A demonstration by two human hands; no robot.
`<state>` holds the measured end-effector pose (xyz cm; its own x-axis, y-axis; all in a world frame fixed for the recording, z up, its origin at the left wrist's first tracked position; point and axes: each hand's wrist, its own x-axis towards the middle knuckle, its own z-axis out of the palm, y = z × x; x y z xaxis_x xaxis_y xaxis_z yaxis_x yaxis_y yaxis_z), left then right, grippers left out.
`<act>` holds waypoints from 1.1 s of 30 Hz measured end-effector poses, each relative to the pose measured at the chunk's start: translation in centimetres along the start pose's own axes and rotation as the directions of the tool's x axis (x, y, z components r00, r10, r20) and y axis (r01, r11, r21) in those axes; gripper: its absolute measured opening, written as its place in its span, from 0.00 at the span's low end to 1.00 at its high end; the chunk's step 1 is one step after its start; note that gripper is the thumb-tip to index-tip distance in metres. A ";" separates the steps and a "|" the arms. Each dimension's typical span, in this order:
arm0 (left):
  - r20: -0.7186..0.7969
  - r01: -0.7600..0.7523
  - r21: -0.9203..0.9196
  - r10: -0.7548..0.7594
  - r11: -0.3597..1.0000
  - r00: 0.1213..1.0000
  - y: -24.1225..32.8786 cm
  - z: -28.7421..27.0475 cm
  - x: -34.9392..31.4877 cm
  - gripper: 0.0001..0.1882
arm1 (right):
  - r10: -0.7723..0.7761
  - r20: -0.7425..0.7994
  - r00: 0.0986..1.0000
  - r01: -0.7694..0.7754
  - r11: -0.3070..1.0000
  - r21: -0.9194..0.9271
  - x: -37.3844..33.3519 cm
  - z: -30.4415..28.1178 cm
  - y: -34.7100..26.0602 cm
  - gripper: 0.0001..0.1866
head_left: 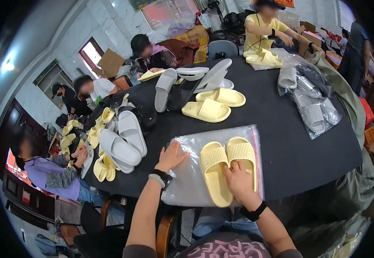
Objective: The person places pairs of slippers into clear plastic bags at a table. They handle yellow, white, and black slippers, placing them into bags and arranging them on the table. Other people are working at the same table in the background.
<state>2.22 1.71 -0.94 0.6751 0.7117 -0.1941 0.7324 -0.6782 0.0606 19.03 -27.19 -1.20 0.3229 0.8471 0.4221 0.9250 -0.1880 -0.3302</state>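
A pair of pale yellow slide slippers point(215, 185) lies side by side on a stack of clear plastic bags point(191, 144) at the near edge of the table, toes pointing away from me. My right hand point(240, 182) grips the pair from above where the two slippers meet; its fingers reach toward the ribbed straps and are partly hidden. My left hand point(172, 157) rests flat on the left part of the bags, fingers spread, holding nothing.
On the dark table point(281, 167), loose yellow slippers point(207, 110), grey slippers point(166, 90) and black ones lie beyond the bags. White slippers point(120, 148) are heaped at left. Bagged grey slippers point(313, 118) lie at right. Several people work around the table.
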 end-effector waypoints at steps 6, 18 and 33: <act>-0.083 -0.080 0.026 0.082 0.996 0.993 0.1 -1.6 -1.7 0.41 | 0.007 0.031 1.000 -0.007 1.000 -0.001 0.1 0.5 -0.2 0.22; -0.333 -0.171 0.035 0.173 0.985 0.927 2.2 5.7 -14.5 0.35 | 0.026 0.077 0.997 -0.022 0.998 -0.058 0.8 -1.3 -0.9 0.22; -0.503 -0.221 -0.399 -0.011 0.890 0.864 1.4 6.0 -14.7 0.31 | -0.086 0.049 0.995 0.067 0.949 0.307 0.8 -0.8 -3.1 0.28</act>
<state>-7.16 -10.82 -3.85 0.6202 0.7144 0.3240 0.5375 -0.6879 0.4878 16.60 -26.37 0.82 0.2317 0.8837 0.4067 0.8380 0.0310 -0.5447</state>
